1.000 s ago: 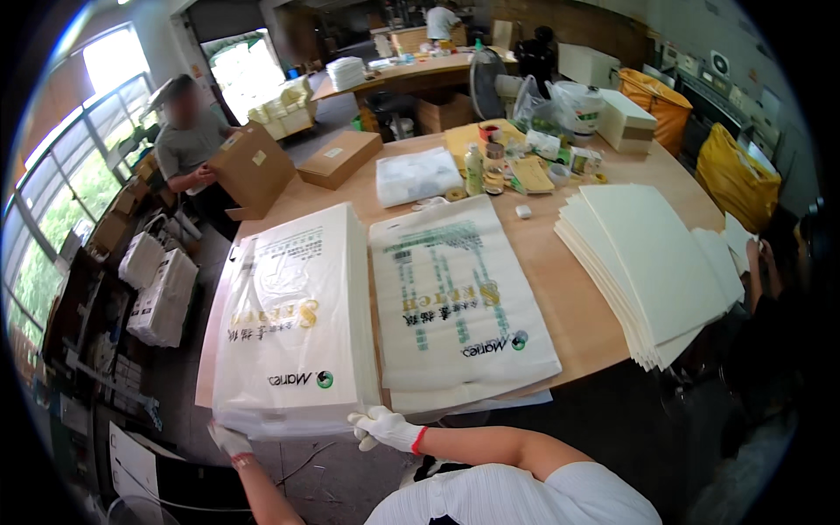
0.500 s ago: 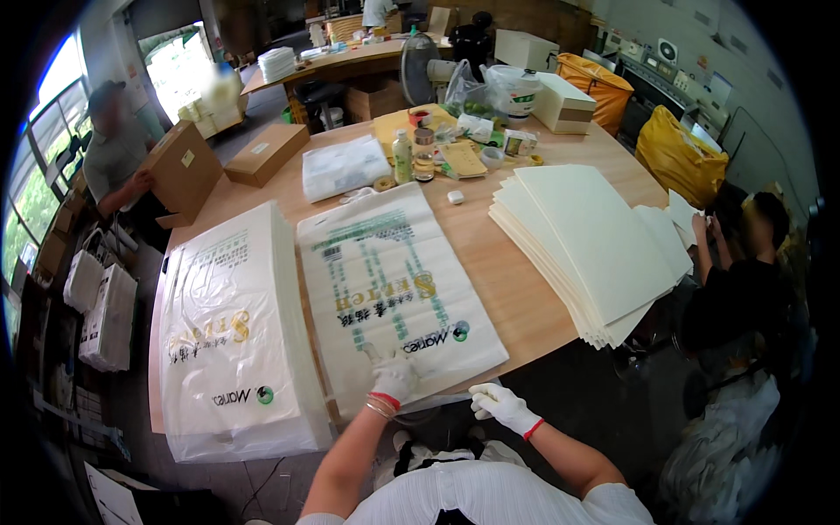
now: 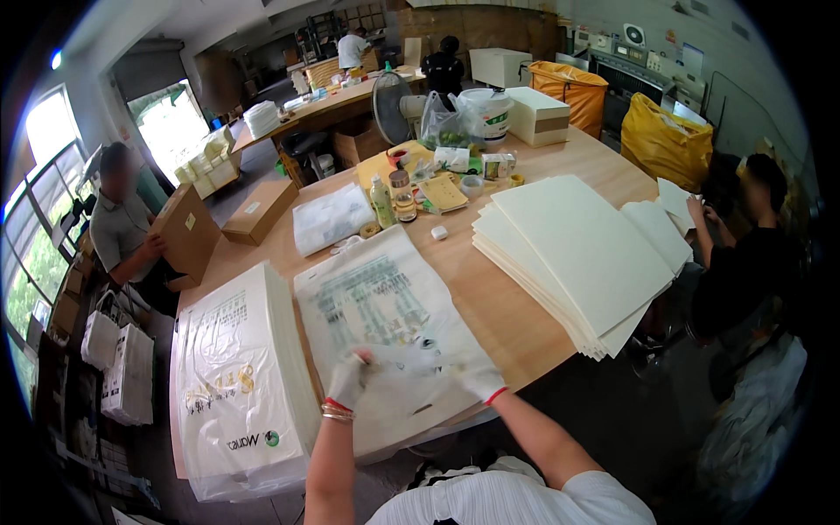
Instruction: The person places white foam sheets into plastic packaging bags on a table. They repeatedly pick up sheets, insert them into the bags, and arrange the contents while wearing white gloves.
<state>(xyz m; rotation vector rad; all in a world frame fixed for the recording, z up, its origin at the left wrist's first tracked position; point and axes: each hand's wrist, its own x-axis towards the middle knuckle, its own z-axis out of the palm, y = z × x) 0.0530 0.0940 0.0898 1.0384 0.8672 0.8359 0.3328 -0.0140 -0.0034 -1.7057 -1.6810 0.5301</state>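
A flat white plastic bag with green and gold print lies in front of me, and its near part is lifted and crumpled. My left hand, in a white glove with a red cuff, grips the raised plastic on its left side. My right hand, gloved the same way, holds it on the right. Film stretches between the two hands and covers part of the print. Motion smears the fingers of both. Left of the bag is a thick stack of similar printed bags.
Cream sheets lie fanned at the right. Farther back are folded white plastic, a green bottle, a jar, a tape roll and a fan. One person holds a cardboard box at left; another sits at right.
Both hands have moved forward over the bag, raising its near part. The gold print and logo on it are now partly covered or distorted. The whole view has shifted slightly.
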